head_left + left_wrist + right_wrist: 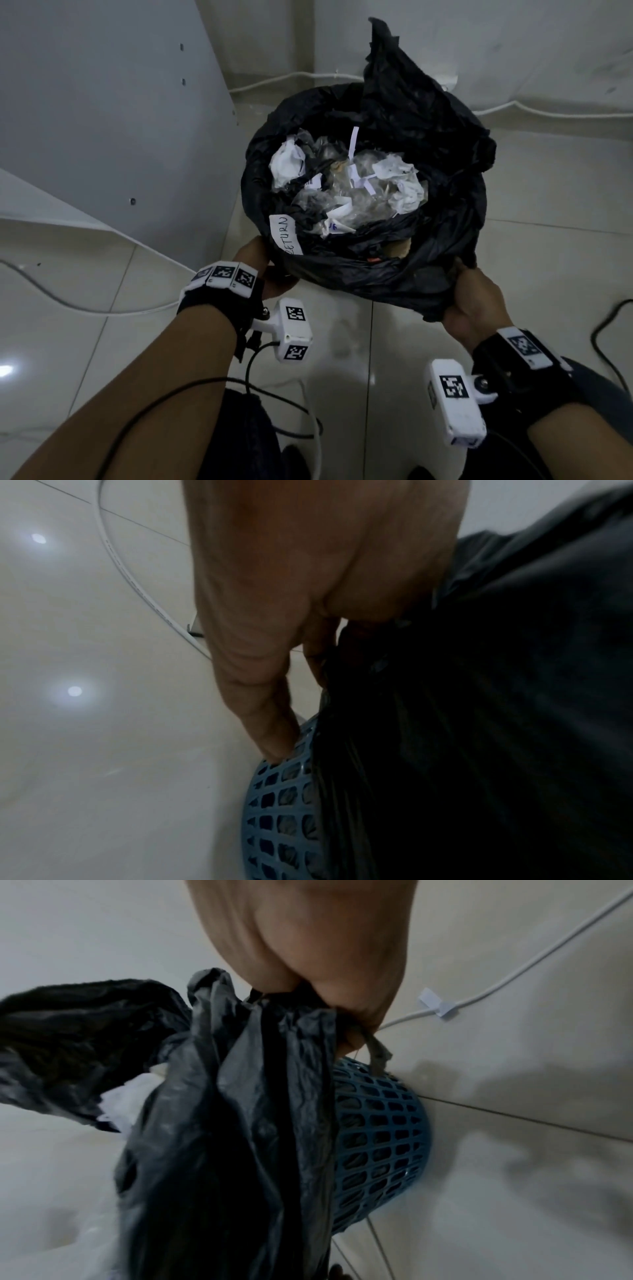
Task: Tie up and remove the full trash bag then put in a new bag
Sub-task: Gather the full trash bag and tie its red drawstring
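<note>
A black trash bag full of crumpled paper and clear plastic stands open, and a white label reading RETURN sticks to its inner near-left side. It lines a blue mesh bin, which the bag hides in the head view. My left hand is at the bag's near-left edge. In the left wrist view its thumb and a finger pinch the bag's fold, while another finger reaches straight down onto the bin. My right hand grips a bunch of the near-right edge.
The bin stands on a glossy tiled floor near a wall corner. A white panel leans at the left. White cables run along the wall and floor, and a black cable lies at the right. My legs are at the bottom.
</note>
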